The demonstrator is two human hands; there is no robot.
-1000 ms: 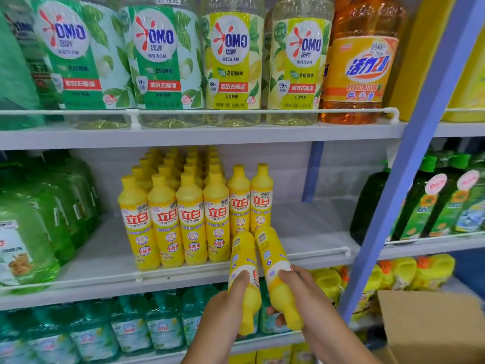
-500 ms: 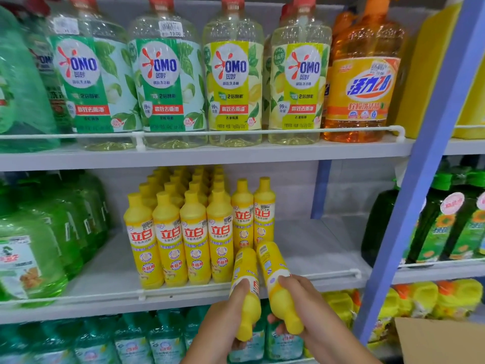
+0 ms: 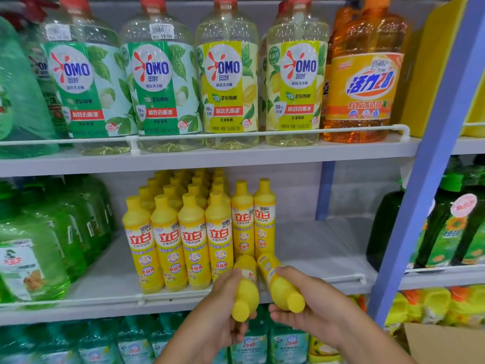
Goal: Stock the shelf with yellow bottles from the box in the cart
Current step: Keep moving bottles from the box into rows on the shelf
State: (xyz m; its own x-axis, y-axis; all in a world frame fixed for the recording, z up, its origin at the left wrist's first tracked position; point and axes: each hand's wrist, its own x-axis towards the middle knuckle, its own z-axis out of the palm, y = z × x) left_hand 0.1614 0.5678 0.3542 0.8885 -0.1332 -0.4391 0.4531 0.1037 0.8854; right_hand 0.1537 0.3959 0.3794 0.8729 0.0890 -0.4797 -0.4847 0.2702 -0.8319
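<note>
Each of my hands grips one yellow bottle, cap end toward me and base toward the shelf. My left hand holds the left yellow bottle. My right hand holds the right yellow bottle. Both bottles point over the front rail of the middle shelf, just right of the rows of standing yellow bottles. Bare shelf lies to the right of those rows.
Large clear and orange detergent bottles fill the shelf above. Green jugs stand at the left of the middle shelf. A blue upright post bounds the bay on the right. A cardboard box corner shows at bottom right.
Both hands have carried their bottles forward and up to the rail, tipping the bases further in over the shelf. The view has moved closer to the shelf.
</note>
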